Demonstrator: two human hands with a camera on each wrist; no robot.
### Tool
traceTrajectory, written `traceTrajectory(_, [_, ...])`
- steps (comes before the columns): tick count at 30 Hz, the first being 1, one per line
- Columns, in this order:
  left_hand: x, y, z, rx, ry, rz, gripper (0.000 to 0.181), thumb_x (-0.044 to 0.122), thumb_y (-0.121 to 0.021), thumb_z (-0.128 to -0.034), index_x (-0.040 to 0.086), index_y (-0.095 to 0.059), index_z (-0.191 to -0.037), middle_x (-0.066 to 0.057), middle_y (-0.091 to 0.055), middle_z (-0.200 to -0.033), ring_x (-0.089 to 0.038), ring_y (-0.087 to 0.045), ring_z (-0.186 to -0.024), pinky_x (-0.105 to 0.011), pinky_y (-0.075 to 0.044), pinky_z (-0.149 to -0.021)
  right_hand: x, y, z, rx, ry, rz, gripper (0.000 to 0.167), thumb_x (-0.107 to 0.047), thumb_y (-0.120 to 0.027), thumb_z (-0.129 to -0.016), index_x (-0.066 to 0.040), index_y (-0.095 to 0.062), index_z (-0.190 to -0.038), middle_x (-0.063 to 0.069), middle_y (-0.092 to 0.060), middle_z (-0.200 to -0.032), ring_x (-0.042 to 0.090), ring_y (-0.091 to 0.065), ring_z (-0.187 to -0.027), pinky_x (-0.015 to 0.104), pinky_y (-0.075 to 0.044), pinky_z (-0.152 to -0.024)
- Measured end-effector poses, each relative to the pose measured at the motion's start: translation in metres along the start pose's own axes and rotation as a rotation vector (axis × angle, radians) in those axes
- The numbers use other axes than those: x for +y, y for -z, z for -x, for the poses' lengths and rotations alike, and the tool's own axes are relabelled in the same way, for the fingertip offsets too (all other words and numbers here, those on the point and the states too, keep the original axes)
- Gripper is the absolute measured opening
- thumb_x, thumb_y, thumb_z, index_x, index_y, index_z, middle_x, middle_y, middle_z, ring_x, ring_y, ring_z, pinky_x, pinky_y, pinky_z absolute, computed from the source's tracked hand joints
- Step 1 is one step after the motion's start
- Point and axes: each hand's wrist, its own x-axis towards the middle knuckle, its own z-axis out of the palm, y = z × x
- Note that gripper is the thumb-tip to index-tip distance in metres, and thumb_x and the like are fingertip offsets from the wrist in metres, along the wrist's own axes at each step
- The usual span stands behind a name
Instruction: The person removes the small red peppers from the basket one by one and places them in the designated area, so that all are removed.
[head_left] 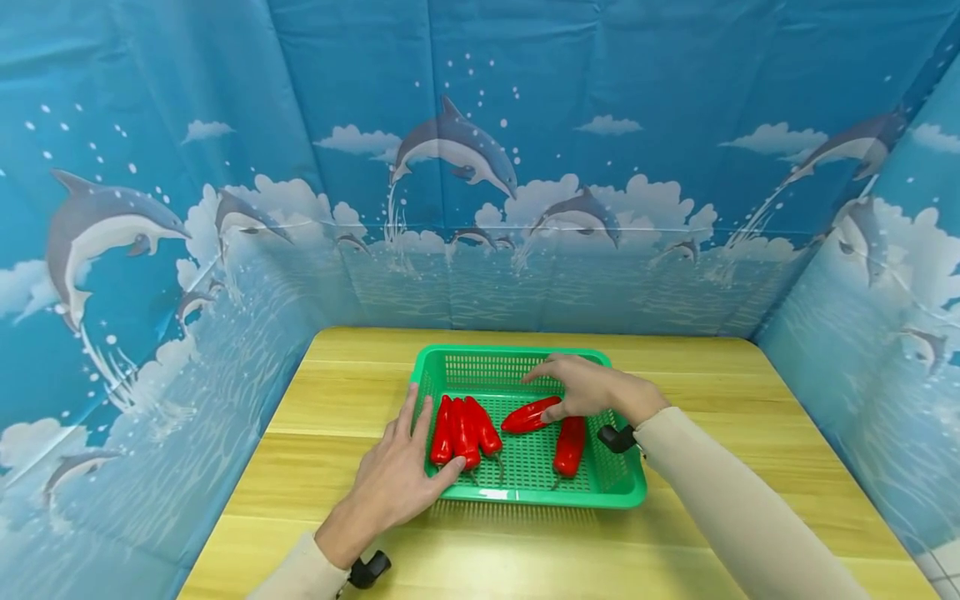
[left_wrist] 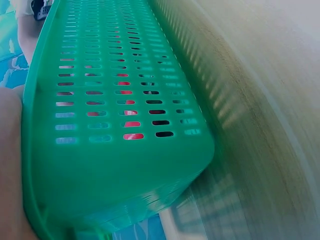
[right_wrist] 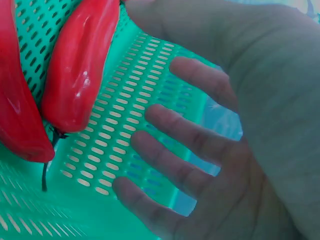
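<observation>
A green plastic basket (head_left: 525, 497) holds several glossy red chili peppers. Three chili peppers (head_left: 463, 427) lie side by side at its left. One more chili pepper (head_left: 525, 416) lies near the middle, and another (head_left: 570, 452) at the right. My left hand (head_left: 397, 475) rests at the basket's left front corner, fingers extended over the rim. Over the right half is my right hand (head_left: 592, 389), its thumb by the middle chili pepper. The right wrist view has this hand (right_wrist: 235, 185) with spread fingers beside two chili peppers (right_wrist: 80, 70); whether the thumb touches one is unclear.
The basket stands on a yellow wood-grain table (head_left: 322, 400). A blue dolphin-print curtain (head_left: 510, 283) hangs behind the table and along both sides. In the left wrist view the slotted outer wall of the basket (left_wrist: 115, 170) fills much of the frame.
</observation>
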Motion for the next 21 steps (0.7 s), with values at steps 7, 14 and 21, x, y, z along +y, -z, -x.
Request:
traceTrajectory(7, [0.000, 0.001, 0.000, -0.007, 0.001, -0.002, 0.110, 0.075, -0.064, -0.1066, 0.009, -0.028, -0.186, -0.009, -0.003, -0.200, -0.049, -0.062, -0.153, -0.041, -0.067, -0.073, 0.006, -0.009, -0.016, -0.084, 0.000, -0.033, 0.064, -0.025, -0.092, -0.103, -0.017, -0.070, -0.162, 0.016, -0.062, -0.170, 0.046, -0.056, -0.158, 0.066, -0.052, -0.128])
traceTrajectory(14, [0.001, 0.002, -0.002, -0.014, 0.011, 0.013, 0.113, 0.076, -0.063, -0.1067, 0.009, -0.021, -0.187, -0.008, -0.002, -0.200, -0.049, -0.062, -0.152, -0.034, -0.061, -0.063, 0.010, -0.013, -0.025, -0.121, -0.021, -0.052, 0.057, -0.023, -0.093, -0.102, -0.022, -0.076, -0.156, 0.011, -0.071, -0.163, 0.040, -0.064, -0.152, 0.060, -0.057, -0.124])
traceTrajectory(21, [0.000, 0.002, -0.001, -0.016, 0.015, 0.018, 0.113, 0.073, -0.064, -0.1070, 0.008, -0.020, -0.187, -0.008, -0.002, -0.200, -0.049, -0.065, -0.149, -0.028, -0.050, -0.056, 0.015, -0.019, -0.031, -0.154, -0.030, -0.104, 0.052, -0.018, -0.092, -0.102, -0.022, -0.078, -0.152, 0.008, -0.080, -0.148, 0.030, -0.074, -0.135, 0.051, -0.063, -0.114])
